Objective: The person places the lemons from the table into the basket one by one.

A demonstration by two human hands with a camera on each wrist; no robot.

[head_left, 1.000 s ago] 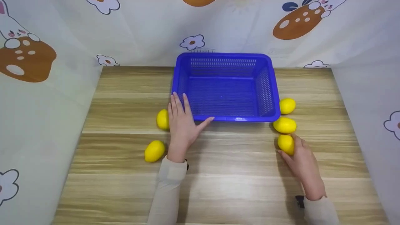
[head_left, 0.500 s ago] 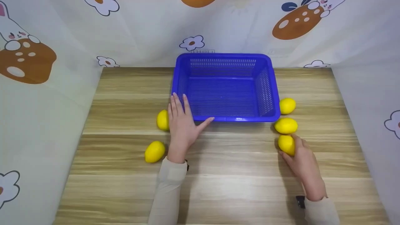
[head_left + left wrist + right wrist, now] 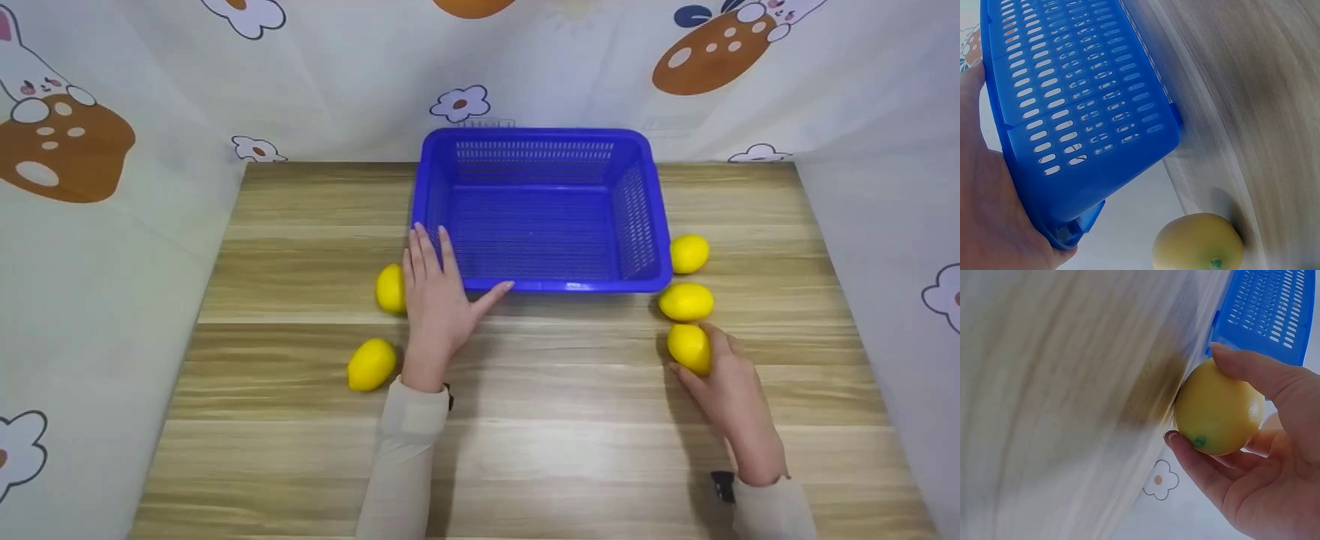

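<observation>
A blue plastic basket [image 3: 577, 286] with slotted walls stands at the back of the wooden table. My left hand [image 3: 437, 301] lies over its near left corner, fingers straight along the rim and thumb spread over the front edge. In the left wrist view the palm rests against the basket's rim [image 3: 1010, 163]. To the right, my right hand [image 3: 731, 394] grips a yellow lemon [image 3: 687, 348] between thumb and fingers. The right wrist view shows this lemon [image 3: 1219, 410] low by the tabletop, its green tip facing the camera.
Two more lemons line up beyond the held one: a nearer lemon [image 3: 686, 301] and a farther lemon [image 3: 689, 254] beside the basket. On the left, one lemon [image 3: 390, 289] is partly hidden by my left hand, another lemon [image 3: 372, 364] nearer. A patterned curtain [image 3: 360, 82] encloses the table.
The middle lemon of the right-hand row has shifted slightly right. The held lemon and my right hand have moved very slightly right. My left hand stays on the basket.
</observation>
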